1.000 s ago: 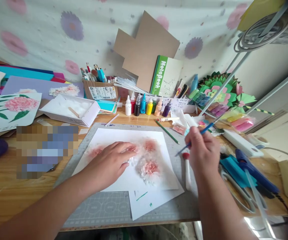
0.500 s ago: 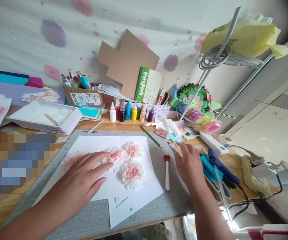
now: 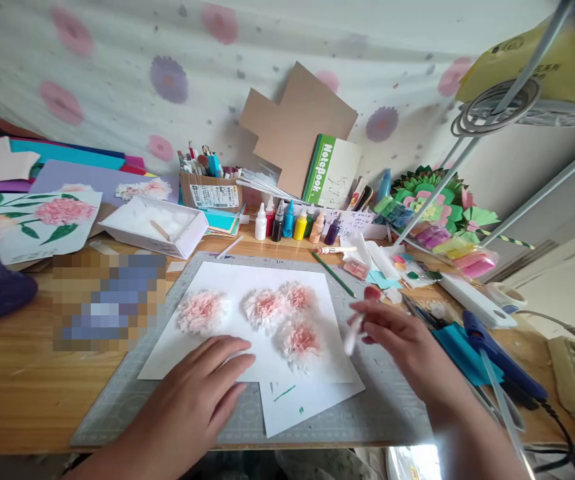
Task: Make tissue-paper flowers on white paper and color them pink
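Note:
My right hand [image 3: 392, 337] is closed around a makeup brush [image 3: 352, 339] with a short white handle and a red bristle head, held just off the right edge of the white paper [image 3: 237, 277]. Part of the brush is hidden by my fingers and blurred. My left hand [image 3: 194, 390] lies low over the paper's near edge, palm down with fingers stretched out, holding nothing. Several ruffled white flowers with pink centres sit on the sheet: a single flower [image 3: 201, 311] at left and a cluster with a front flower [image 3: 300, 339] at right. A smaller sheet [image 3: 312, 407] sticks out underneath.
Beneath the papers is a grey cutting mat [image 3: 117, 407]. Paint bottles [image 3: 300, 225] line the back, near a white tray [image 3: 187, 243]. A green pencil [image 3: 334, 274], a pink powder case [image 3: 356, 269], scissors [image 3: 417, 310] and a blue glue gun [image 3: 504, 363] lie to the right.
My right hand has picked up the brush from the mat. My left hand has drawn back toward the near edge, uncovering the left flower. The view has shifted left.

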Motion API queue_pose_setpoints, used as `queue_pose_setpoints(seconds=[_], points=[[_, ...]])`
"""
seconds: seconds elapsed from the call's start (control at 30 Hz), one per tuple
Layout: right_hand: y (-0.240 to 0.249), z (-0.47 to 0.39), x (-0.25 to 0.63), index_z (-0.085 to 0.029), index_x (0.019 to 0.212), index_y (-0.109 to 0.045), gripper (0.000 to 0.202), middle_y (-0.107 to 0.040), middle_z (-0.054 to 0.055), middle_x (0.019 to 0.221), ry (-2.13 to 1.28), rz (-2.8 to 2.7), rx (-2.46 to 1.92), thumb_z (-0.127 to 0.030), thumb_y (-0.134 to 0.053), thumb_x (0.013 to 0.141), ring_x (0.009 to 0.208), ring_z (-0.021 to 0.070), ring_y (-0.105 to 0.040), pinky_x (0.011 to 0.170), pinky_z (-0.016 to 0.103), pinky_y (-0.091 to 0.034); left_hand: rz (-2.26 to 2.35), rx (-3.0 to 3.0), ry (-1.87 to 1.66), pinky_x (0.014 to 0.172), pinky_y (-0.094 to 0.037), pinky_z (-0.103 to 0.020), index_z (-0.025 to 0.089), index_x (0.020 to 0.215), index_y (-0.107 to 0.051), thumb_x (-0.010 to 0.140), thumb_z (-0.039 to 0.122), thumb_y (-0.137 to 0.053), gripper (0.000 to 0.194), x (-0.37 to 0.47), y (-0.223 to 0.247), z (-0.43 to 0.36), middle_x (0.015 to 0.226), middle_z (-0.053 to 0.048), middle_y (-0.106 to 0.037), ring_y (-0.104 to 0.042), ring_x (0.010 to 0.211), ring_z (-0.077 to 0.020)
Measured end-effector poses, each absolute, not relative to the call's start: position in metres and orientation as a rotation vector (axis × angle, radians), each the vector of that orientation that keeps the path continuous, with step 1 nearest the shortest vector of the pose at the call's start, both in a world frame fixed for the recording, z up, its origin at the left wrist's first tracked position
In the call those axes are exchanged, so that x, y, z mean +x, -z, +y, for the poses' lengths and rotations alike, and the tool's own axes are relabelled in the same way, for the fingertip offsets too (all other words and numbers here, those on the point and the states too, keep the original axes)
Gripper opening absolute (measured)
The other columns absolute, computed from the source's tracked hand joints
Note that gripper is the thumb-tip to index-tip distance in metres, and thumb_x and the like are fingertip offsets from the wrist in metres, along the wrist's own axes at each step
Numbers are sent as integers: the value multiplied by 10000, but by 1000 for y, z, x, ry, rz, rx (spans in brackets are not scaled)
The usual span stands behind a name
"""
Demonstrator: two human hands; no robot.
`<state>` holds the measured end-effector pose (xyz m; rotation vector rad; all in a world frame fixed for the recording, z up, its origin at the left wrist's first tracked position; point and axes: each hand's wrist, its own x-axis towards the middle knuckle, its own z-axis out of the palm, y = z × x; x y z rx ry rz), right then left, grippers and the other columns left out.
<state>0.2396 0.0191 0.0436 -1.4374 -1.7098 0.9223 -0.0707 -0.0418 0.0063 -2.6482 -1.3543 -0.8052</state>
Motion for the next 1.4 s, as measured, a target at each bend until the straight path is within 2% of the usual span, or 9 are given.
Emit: queue_pose_setpoints(seconds=[0.07, 0.17, 0.23, 0.37, 0.6, 0.73, 1.07, 1.2, 1.4], points=[[-49, 25, 223, -244, 1068, -619, 303, -705, 38, 877, -1155, -1499, -1076, -326, -663, 781, 829, 190, -667, 715, 304, -531, -1399, -2634, 747, 943, -494, -332, 246, 1183, -585, 868, 154, -504, 337, -65, -9, -35, 1214, -50, -615, -562, 1118, -200], [-56, 35, 191, -227, 923, -608, 256, -651, -13, 713, -1226, -1424, -913, -328, -737, 725, 575, 119, -590, 546, 240, -493, -1473, -2602, 649, 995, -468, -427, 232, 1225, -577, 843, 133, -520, 399, -54, -12, -24, 1286, -76, -574, -511, 1194, -252], [-59, 40, 172, -200, 827, -630, 178, -649, -5, 706, -1184, -1608, -951, -364, -684, 785, 516, 95, -531, 489, 220, -441, -1512, -2586, 597, 1012, -454, -471, 237, 1226, -587, 818, 159, -571, 416, -48, -13, -19, 1324, -86, -550, -481, 1230, -285], [-58, 47, 151, -179, 694, -681, 300, -694, 22, 742, -996, -2010, -1010, -330, -530, 905, 671, 133, -622, 635, 239, -468, -1552, -2581, 541, 1038, -425, -514, 270, 1264, -566, 791, 218, -639, 481, -43, -9, -15, 1371, -85, -511, -434, 1277, -311], [-46, 51, 144, -187, 851, -700, 122, -721, 44, 857, -552, -1983, -975, -238, -590, 867, 788, 160, -660, 720, 262, -493, -1572, -2562, 559, 1058, -394, -532, 259, 1226, -587, 839, 285, -598, 389, -46, 0, -15, 1345, -88, -526, -408, 1294, -304], [-44, 52, 147, -197, 782, -702, 122, -717, 24, 780, -695, -2098, -953, -219, -607, 856, 703, 143, -655, 644, 240, -493, -1589, -2593, 592, 1047, -411, -518, 265, 1222, -594, 842, 289, -592, 381, -46, -1, -15, 1350, -92, -516, -426, 1277, -302], [-41, 53, 147, -188, 820, -678, 100, -722, 36, 820, -598, -1923, -1022, -257, -614, 852, 712, 145, -648, 623, 242, -484, -1582, -2602, 657, 1055, -410, -492, 272, 1195, -611, 855, 233, -559, 347, -46, 0, -17, 1365, -82, -485, -409, 1284, -293], [-42, 51, 145, -188, 745, -630, 142, -700, 26, 735, -623, -1814, -1114, -283, -603, 846, 597, 125, -603, 541, 230, -451, -1567, -2597, 641, 1060, -397, -518, 296, 1227, -594, 842, 212, -576, 394, -43, -5, -15, 1393, -81, -456, -375, 1311, -310], [-40, 50, 145, -183, 746, -646, 199, -692, 24, 724, -790, -1803, -1049, -337, -593, 860, 611, 127, -604, 567, 230, -455, -1593, -2589, 595, 1075, -386, -516, 280, 1243, -587, 826, 242, -605, 419, -38, -7, -13, 1422, -79, -439, -365, 1327, -319]])
